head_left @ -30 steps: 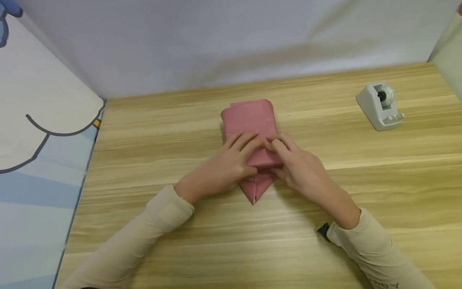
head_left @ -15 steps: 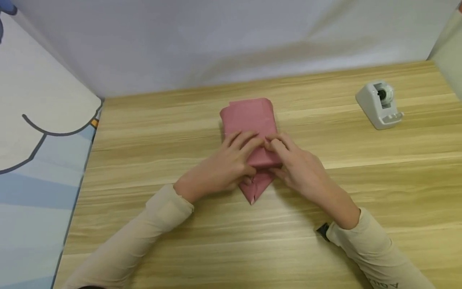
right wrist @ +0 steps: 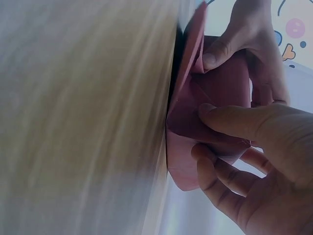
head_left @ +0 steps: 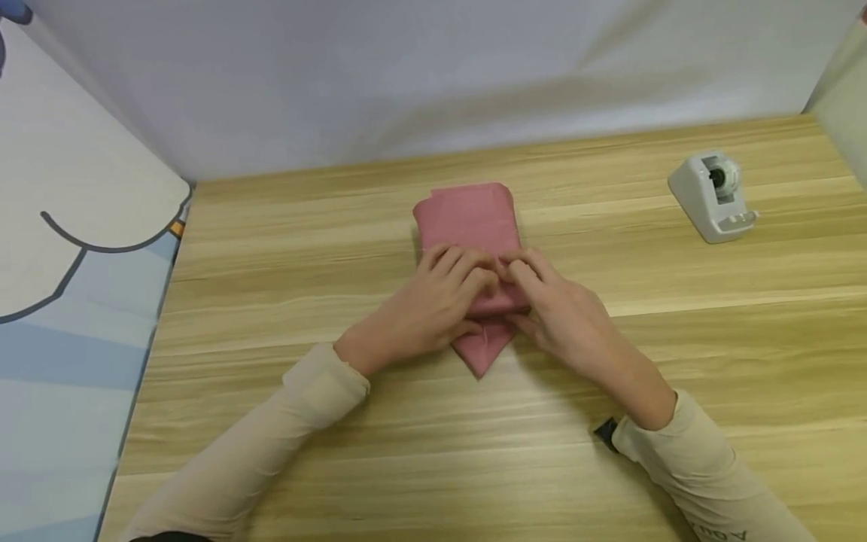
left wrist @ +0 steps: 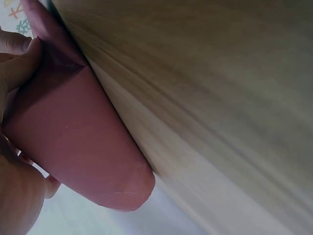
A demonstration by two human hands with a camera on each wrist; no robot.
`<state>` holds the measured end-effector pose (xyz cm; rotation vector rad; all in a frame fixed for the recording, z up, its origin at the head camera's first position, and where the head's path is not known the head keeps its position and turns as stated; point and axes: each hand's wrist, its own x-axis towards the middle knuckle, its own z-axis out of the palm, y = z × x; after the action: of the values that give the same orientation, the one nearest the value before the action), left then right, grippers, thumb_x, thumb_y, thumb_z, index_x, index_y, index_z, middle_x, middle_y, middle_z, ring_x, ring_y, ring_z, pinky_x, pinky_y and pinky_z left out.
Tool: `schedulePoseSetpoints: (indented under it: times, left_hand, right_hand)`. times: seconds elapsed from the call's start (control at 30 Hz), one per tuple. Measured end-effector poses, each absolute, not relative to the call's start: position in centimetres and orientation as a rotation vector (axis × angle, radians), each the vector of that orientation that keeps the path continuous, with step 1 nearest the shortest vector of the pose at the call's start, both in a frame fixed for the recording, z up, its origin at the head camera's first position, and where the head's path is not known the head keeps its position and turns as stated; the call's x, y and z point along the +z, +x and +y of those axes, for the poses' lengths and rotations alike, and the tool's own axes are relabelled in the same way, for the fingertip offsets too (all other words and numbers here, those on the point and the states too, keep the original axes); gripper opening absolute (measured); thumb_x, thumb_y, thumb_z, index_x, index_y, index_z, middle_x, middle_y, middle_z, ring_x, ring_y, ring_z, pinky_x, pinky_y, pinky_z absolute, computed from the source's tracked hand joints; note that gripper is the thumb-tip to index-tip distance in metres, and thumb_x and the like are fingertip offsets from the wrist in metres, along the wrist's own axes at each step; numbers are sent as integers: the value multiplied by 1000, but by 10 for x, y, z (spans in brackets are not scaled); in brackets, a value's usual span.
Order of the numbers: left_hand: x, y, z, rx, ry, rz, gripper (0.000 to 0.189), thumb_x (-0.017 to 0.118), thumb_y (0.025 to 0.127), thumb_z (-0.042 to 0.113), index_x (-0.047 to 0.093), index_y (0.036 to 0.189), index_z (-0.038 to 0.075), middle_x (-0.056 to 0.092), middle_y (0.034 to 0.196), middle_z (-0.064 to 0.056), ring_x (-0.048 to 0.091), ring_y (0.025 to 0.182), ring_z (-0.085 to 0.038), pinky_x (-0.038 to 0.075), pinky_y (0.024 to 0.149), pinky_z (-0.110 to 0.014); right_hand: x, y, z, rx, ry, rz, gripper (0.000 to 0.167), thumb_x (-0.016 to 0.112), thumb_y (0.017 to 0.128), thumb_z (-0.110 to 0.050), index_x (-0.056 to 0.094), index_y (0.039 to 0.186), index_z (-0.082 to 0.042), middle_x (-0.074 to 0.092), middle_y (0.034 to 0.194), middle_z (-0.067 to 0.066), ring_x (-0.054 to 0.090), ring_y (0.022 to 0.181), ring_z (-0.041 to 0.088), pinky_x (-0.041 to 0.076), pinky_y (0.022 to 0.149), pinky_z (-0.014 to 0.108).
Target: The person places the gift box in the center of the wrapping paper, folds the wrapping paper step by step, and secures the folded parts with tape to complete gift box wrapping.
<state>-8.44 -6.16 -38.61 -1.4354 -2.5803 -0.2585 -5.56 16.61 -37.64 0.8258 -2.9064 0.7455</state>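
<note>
A package wrapped in pink paper [head_left: 467,218] lies lengthwise on the wooden table. From its near end a pointed paper flap [head_left: 482,355] sticks out toward the person. My left hand [head_left: 432,305] grips the package from the left, fingers bent over the top and thumb at the flap. On the right side, my right hand [head_left: 565,316] holds the same end, its curled fingers on top. In the right wrist view the right thumb [right wrist: 234,120] presses the folded end, while the left thumb [right wrist: 215,56] pinches paper beside it. The package's underside is hidden.
A white tape dispenser [head_left: 714,197] stands at the back right of the table [head_left: 305,226]. Behind the table rises a pale wall [head_left: 440,83]. A cartoon-printed panel [head_left: 88,173] borders the left edge. Near the right sleeve lies a small black object [head_left: 606,434].
My left fingers have bent more and the left thumb has shifted at the flap, whose tip has moved slightly right and up. The right hand has stayed in place.
</note>
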Motion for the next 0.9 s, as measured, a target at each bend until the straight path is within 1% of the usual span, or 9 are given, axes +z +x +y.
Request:
schedulePoseSetpoints:
  times: [0.27, 0.4, 0.47, 0.53, 0.63, 0.7, 0.77, 0.83, 0.9]
  left_hand:
    - [-389, -92, -63, -428, -1384, -2708, 83, 83, 87, 43, 40, 151, 11, 44, 153, -10, 46, 127, -28, 33, 115, -48]
    - [-389, -94, -60, -418, -1352, -2756, 91, 83, 87, 48, 35, 156, 12, 42, 156, -9, 44, 125, -26, 33, 114, -47]
    - [-388, -94, -58, -387, -1330, -2774, 92, 83, 86, 49, 36, 156, 13, 41, 155, -9, 43, 124, -27, 33, 113, -48]
    - [-388, -95, -56, -352, -1304, -2790, 91, 84, 84, 50, 39, 154, 14, 42, 154, -9, 43, 124, -27, 32, 112, -48]
    - [-387, -94, -55, -311, -1276, -2805, 89, 85, 83, 51, 42, 153, 16, 43, 154, -9, 44, 123, -28, 33, 111, -49]
    - [-387, -94, -54, -309, -1272, -2810, 86, 84, 84, 50, 44, 152, 17, 43, 153, -9, 44, 123, -28, 33, 111, -49]
    - [-387, -94, -53, -314, -1275, -2808, 82, 83, 85, 50, 45, 151, 18, 43, 153, -9, 44, 122, -29, 32, 111, -49]
    - [-387, -94, -52, -319, -1272, -2807, 79, 82, 86, 50, 46, 149, 18, 44, 153, -9, 44, 121, -29, 32, 111, -49]
    - [-386, -94, -51, -313, -1263, -2810, 76, 81, 87, 52, 47, 147, 19, 44, 153, -8, 44, 121, -29, 32, 111, -49]
  right_hand:
    - [-378, -56, 167, 754, 826, -2898, 49, 86, 86, -15, 56, 124, -9, 56, 134, 7, 67, 80, 26, 57, 57, 38]
    - [-377, -56, 171, 772, 840, -2922, 49, 83, 88, -13, 56, 128, -8, 55, 140, 8, 68, 81, 27, 58, 59, 40]
    - [-375, -55, 173, 779, 853, -2951, 50, 81, 90, -12, 55, 133, -8, 53, 148, 9, 70, 87, 30, 60, 62, 42]
    - [-372, -53, 175, 778, 872, -2987, 53, 78, 93, -10, 54, 140, -8, 49, 156, 10, 71, 106, 34, 62, 72, 46]
    - [-366, -46, 178, 709, 900, -2976, 56, 74, 95, -9, 54, 147, -9, 45, 163, 9, 64, 123, 37, 60, 86, 51]
    - [-361, -37, 179, 728, 930, -2886, 51, 74, 93, -4, 59, 142, -7, 51, 158, 10, 61, 127, 37, 58, 95, 52]
    - [-360, -27, 178, 747, 988, -2767, 41, 73, 90, 0, 67, 131, -5, 62, 144, 11, 64, 119, 33, 57, 97, 49]
    - [-363, -17, 175, 773, 1082, -2694, 33, 72, 89, 3, 70, 121, -3, 68, 133, 11, 66, 119, 30, 56, 102, 47]
    - [-368, -10, 171, 741, 1180, -2710, 33, 71, 90, 2, 70, 123, -2, 70, 129, 10, 66, 122, 29, 55, 105, 46]
